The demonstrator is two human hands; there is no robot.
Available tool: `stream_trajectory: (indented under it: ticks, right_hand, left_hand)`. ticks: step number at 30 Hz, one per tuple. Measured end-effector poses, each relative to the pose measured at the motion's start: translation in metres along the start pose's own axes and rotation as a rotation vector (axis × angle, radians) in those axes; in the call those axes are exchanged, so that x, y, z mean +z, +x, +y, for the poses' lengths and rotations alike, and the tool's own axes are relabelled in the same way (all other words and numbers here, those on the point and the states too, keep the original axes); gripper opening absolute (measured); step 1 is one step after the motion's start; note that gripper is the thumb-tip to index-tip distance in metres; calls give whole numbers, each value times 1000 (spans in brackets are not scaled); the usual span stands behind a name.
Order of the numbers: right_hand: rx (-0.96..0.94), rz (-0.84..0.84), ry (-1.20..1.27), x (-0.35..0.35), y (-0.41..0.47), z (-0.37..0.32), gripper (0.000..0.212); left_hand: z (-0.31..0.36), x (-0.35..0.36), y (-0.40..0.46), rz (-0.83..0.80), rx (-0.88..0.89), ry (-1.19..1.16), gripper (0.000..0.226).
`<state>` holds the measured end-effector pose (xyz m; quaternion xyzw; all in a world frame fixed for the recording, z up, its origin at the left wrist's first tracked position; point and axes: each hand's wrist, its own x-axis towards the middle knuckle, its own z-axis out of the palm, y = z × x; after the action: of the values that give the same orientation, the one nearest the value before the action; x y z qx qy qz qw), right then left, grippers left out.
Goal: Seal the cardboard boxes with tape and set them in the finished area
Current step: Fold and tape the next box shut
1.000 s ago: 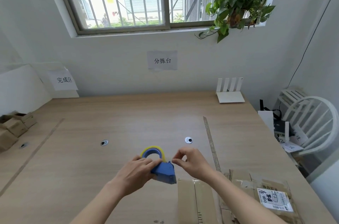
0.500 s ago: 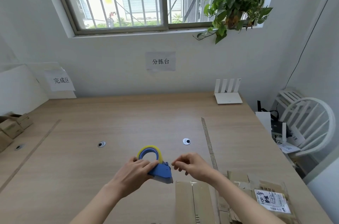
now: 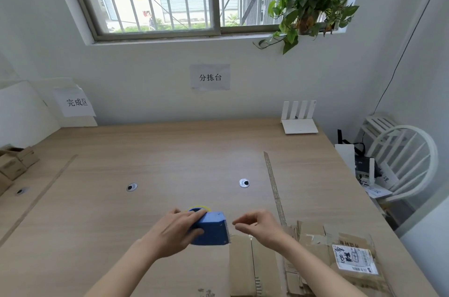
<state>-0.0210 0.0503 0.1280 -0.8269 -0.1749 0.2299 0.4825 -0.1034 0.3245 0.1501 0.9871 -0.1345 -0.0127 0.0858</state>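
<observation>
I count one blue tape dispenser (image 3: 211, 228) in my left grip (image 3: 173, 230). One closed cardboard box (image 3: 252, 265) sits at the bottom of the frame. Two paper signs hang on the wall (image 3: 210, 77) (image 3: 76, 101). Two round grommets (image 3: 131, 187) (image 3: 244, 183) sit in the bench (image 3: 170, 163). One potted plant (image 3: 308, 2) stands upper right, one white router (image 3: 300, 118) below it.

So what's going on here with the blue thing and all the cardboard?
A person is taping boxes at a wooden table. Their left hand grips a blue tape dispenser at the end of a cardboard box. The right hand hovers beside it, fingers pinched; any tape between them is too faint to see. More boxes sit far left.
</observation>
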Motion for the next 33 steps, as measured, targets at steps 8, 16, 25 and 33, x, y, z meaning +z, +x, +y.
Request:
stream_trajectory:
  ticks: [8, 16, 25, 33]
  right_hand:
    - [155, -55, 73, 4, -14, 31, 13]
    - [190, -45, 0, 1, -36, 63, 12]
    - [243, -6, 0, -27, -70, 98, 10]
    - [317, -74, 37, -39, -89, 111, 12]
  left_hand:
    - [29, 29, 4, -87, -79, -195, 47]
    - [52, 55, 3, -93, -97, -184, 59]
    - [41, 65, -22, -173, -156, -242, 48]
    - [48, 59, -42, -227, -156, -222, 48]
